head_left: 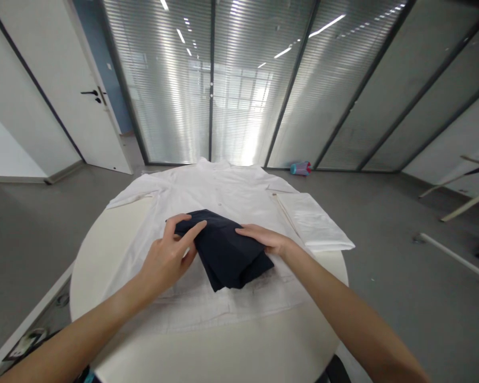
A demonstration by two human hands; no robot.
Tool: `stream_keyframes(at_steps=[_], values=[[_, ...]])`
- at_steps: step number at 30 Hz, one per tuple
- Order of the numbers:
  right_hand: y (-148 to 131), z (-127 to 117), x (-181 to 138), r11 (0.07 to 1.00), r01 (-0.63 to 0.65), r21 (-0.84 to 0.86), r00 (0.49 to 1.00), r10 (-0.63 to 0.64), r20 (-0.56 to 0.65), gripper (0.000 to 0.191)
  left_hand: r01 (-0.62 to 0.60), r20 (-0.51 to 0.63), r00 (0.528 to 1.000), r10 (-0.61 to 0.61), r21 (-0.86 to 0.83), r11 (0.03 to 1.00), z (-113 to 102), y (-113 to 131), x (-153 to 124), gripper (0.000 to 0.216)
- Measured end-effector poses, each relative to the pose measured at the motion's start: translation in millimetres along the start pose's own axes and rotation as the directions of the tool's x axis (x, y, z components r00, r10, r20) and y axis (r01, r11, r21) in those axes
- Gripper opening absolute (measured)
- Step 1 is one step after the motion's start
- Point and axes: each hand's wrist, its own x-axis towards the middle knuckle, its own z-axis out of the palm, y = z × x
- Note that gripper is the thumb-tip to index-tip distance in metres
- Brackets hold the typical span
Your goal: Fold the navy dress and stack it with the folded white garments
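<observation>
A dark navy piece of folded cloth (pixel 227 247) is held between my two hands above a white shirt (pixel 211 186). My left hand (pixel 171 250) grips its upper left edge, with the index finger lying on top. On the right side, my right hand (pixel 263 236) has its fingers over the cloth, the thumb side partly hidden. The cloth's lower corners hang loose toward me. Spread out on the round table, the shirt has its collar at the far edge and a sleeve (pixel 315 221) lying to the right.
The round white table (pixel 279 346) fills the near middle. A blue and red striped object (pixel 300 168) lies on the floor by the glass partition (pixel 239 106). Chair legs (pixel 467 205) stand at right, and a white door (pixel 64 80) is at left.
</observation>
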Motion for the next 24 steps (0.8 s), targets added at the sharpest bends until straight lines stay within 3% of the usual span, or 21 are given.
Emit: stream_keyframes(at_steps=[3,7,12,14,16,19,22,24], values=[[-2,0,-3,0.998,0.052,0.042,0.999,-0.052,0.010,0.041,-0.085,-0.057,0.995,0.077,-0.143,0.986,3,2,2,0.042],[-9,-12,-12,0.991,0.124,0.058,0.988,-0.118,-0.095,0.049,-0.246,-0.083,0.969,0.234,-0.215,0.945,7,5,17,0.052],[-19,-47,-39,0.955,0.292,0.048,0.912,-0.263,-0.315,0.045,-0.252,-0.069,0.967,0.245,-0.396,0.883,28,25,69,0.048],[-25,-69,-56,0.950,0.310,-0.026,0.834,-0.285,-0.473,0.044,-0.205,-0.076,0.978,0.193,-0.509,0.836,50,40,99,0.045],[-34,-95,-75,0.950,0.283,-0.128,0.714,-0.298,-0.634,0.043,-0.126,-0.098,0.992,0.082,-0.643,0.755,79,59,130,0.044],[-49,-137,-103,0.950,0.204,-0.238,0.552,-0.313,-0.773,0.041,0.016,-0.054,0.992,-0.115,-0.843,0.537,128,92,172,0.041],[-55,-176,-121,0.951,0.131,-0.280,0.489,-0.308,-0.816,0.045,0.192,0.114,0.966,-0.232,-0.918,0.348,171,126,199,0.039],[-47,-198,-123,0.956,0.017,-0.291,0.500,-0.260,-0.826,0.047,0.426,0.359,0.892,-0.276,-0.873,0.240,192,144,204,0.038]])
